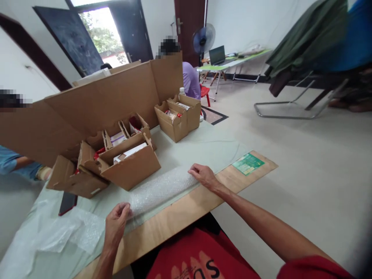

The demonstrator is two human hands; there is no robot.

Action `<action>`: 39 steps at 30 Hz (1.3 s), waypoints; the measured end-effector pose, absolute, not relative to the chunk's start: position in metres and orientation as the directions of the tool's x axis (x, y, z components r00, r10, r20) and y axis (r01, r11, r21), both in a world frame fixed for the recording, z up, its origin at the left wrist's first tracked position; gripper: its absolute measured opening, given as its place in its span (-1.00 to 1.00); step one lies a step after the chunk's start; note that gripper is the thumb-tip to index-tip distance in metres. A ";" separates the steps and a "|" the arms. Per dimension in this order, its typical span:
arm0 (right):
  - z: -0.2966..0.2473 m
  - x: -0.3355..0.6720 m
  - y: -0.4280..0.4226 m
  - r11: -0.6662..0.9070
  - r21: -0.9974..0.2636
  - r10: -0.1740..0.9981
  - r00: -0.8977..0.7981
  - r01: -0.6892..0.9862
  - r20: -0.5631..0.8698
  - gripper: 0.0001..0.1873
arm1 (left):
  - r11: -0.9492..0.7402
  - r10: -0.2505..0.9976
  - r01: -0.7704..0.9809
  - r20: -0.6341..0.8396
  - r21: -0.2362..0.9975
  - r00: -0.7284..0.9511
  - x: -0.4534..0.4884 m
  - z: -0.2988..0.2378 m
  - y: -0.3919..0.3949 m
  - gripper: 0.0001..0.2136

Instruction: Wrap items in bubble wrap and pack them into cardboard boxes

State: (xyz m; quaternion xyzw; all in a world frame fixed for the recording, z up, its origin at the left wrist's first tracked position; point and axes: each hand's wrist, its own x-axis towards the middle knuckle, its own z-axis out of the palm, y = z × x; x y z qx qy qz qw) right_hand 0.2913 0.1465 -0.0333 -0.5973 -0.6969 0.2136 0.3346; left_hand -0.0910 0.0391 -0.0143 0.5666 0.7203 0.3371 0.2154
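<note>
A long strip of clear bubble wrap [162, 190] lies along the near edge of the table, stretched between my two hands. My left hand [116, 221] pinches its left end, with thumb and fingers pressed together. At the other end, my right hand [203, 176] has its fingers closed on the right corner. Just behind the strip stands an open cardboard box [135, 166] with a white box [128, 153] inside it. More loose bubble wrap [84, 228] is spread on the table to the left of my left hand.
Several open cardboard boxes [176, 128] stand before a tall cardboard panel [110, 97]. A dark phone [68, 203] with a red edge lies at left. A green label [248, 164] is on the wooden board at right. Other people sit behind the panel and at far left.
</note>
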 end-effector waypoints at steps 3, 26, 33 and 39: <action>-0.033 0.287 0.143 0.136 -0.609 0.980 -0.015 0.781 0.199 -0.91 | 0.179 0.957 0.754 0.066 0.632 -0.282 -0.088 -0.019 0.050 -0.56; -0.039 0.282 0.143 0.015 -0.883 1.000 0.017 0.469 0.026 -0.22 | 0.399 0.899 0.730 -0.077 0.555 -0.432 -0.086 -0.018 0.036 -0.60; -0.032 0.285 0.131 0.049 -0.875 0.999 -0.027 0.482 0.041 -0.27 | 0.366 0.894 0.625 -0.076 0.690 -0.441 -0.092 -0.013 0.030 -0.28; -0.031 0.269 0.136 0.104 -0.859 0.993 -0.007 0.502 0.116 -0.30 | 0.377 0.890 0.605 -0.092 0.701 -0.447 -0.091 -0.012 0.022 -0.32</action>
